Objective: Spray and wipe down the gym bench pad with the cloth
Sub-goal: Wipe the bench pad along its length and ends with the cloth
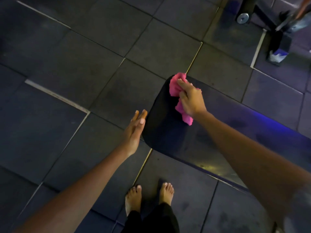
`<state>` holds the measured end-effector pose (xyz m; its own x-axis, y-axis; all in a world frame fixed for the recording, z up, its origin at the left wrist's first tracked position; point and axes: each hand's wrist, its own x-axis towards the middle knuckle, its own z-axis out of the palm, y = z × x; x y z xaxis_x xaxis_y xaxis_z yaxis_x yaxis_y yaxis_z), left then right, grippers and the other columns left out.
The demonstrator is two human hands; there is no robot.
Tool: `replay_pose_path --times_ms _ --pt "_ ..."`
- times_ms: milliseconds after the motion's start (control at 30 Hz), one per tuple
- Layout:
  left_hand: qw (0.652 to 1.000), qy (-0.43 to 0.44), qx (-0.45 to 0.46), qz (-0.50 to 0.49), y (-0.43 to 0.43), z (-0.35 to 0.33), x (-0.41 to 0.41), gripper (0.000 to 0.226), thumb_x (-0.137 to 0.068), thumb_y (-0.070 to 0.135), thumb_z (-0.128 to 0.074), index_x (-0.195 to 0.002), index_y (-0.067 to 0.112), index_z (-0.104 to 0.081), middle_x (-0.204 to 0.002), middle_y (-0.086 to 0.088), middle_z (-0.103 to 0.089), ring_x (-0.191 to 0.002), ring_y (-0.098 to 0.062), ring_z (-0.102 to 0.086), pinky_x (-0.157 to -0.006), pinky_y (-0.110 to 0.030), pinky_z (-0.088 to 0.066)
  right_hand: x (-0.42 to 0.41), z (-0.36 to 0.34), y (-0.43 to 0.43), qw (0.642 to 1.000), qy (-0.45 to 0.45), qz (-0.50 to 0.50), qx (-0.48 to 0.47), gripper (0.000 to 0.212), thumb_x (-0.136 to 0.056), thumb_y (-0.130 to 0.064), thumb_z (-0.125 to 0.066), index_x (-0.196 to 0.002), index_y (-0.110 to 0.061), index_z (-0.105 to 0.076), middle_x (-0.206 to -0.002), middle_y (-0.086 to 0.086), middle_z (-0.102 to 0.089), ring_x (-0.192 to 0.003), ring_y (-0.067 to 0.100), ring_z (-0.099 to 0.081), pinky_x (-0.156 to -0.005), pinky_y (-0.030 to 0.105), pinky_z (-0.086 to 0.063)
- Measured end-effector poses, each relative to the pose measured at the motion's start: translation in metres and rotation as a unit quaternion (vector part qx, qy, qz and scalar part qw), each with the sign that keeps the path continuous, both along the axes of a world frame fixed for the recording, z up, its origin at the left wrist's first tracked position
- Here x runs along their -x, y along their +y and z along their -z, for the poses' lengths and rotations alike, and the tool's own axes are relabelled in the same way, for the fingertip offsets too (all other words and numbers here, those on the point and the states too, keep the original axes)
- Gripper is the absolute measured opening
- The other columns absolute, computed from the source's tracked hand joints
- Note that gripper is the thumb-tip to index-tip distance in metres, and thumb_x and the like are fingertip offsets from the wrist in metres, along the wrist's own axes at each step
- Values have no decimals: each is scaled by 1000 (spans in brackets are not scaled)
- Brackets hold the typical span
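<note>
Two hands at a black bench pad (pixel 168 132).
Right hand (pixel 191 100) grips pink cloth (pixel 175 88) on it; left hand (pixel 134 132) flat, fingers straight, beside its end.

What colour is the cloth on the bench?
Bright pink. The cloth shows best in the head view, gripped by the right hand.

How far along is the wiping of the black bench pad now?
Done: spraying cannot be confirmed; no bottle shows. In hand: the right hand grips the crumpled pink cloth on the rounded end of the black padded bench pad; the open left hand is beside that end. Left: probably the pad's long stretch to the right, though this is unsure.
</note>
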<state>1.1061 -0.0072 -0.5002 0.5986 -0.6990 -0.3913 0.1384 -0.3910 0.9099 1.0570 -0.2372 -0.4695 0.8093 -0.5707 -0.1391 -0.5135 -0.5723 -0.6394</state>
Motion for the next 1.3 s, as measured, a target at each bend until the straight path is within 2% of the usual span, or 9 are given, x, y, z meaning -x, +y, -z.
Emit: replay_pose_path --times_ms 200,333,400,567,700,767,900,1100,1300 --pt "998 -31 -21 -57 -22 9 13 68 -90 56 -25 -147 20 -33 -130 43 -19 -138 9 -8 -122 -33 -11 22 16 26 997 -12 -75 13 54 -84 8 -47 -136 -5 -53 -145 12 -49 -141 26 -36 -119 26 -10" --pt "983 -161 -78 -29 -41 5 11 76 -89 62 -17 -148 17 -32 -156 8 -26 -139 6 -7 -121 -30 1 72 9 50 983 -4 -183 -11 55 -77 4 -46 -128 -10 -62 -138 7 -58 -136 21 -43 -119 28 -19" --pt "973 -212 -92 1 -54 3 10 85 -85 69 -11 -149 15 -29 -158 2 -24 -142 3 -4 -120 -29 3 91 5 55 977 -3 -211 -25 53 -76 2 -46 -123 -11 -66 -134 5 -61 -134 16 -45 -118 30 -25" --pt "946 -304 -115 22 -78 -1 18 97 -82 78 3 -151 15 -21 -161 0 -13 -146 -4 4 -118 -26 9 87 -17 25 995 -92 -16 -28 46 -79 11 -48 -118 -5 -67 -118 13 -68 -114 11 -56 -107 19 -37" --pt "898 -409 -123 104 -96 -3 32 78 -94 62 -1 -151 13 -23 -160 -3 -15 -149 -12 -1 -121 -36 4 58 -7 -45 997 -34 72 7 57 -83 11 -46 -138 -3 -49 -147 21 -43 -141 31 -33 -120 37 -21" --pt "888 -424 -120 134 -107 -3 39 76 -95 59 -1 -151 13 -22 -160 -3 -16 -149 -14 -2 -122 -41 0 55 5 -59 999 13 49 9 59 -85 9 -46 -142 -5 -46 -154 18 -33 -145 33 -24 -120 33 -14" --pt "880 -430 -128 156 -121 -4 45 76 -95 59 1 -151 12 -20 -161 -3 -15 -149 -13 -2 -122 -43 -2 75 11 -47 1000 9 -1 11 63 -80 13 -48 -140 -7 -49 -152 12 -39 -145 28 -27 -115 19 -4" --pt "872 -434 -120 191 -111 -5 62 70 -97 58 -2 -150 15 -15 -159 1 -12 -149 -11 0 -122 -42 -1 150 4 -9 995 7 -95 -17 61 -80 10 -52 -137 -12 -54 -147 6 -46 -143 25 -31 -121 36 -15" --pt "859 -444 -108 231 -92 2 88 69 -99 56 -6 -150 12 -24 -159 -1 -18 -149 -14 -7 -121 -43 -4 225 10 34 993 -27 -111 -41 55 -76 1 -45 -124 -14 -66 -135 -4 -58 -135 12 -45 -118 29 -27"
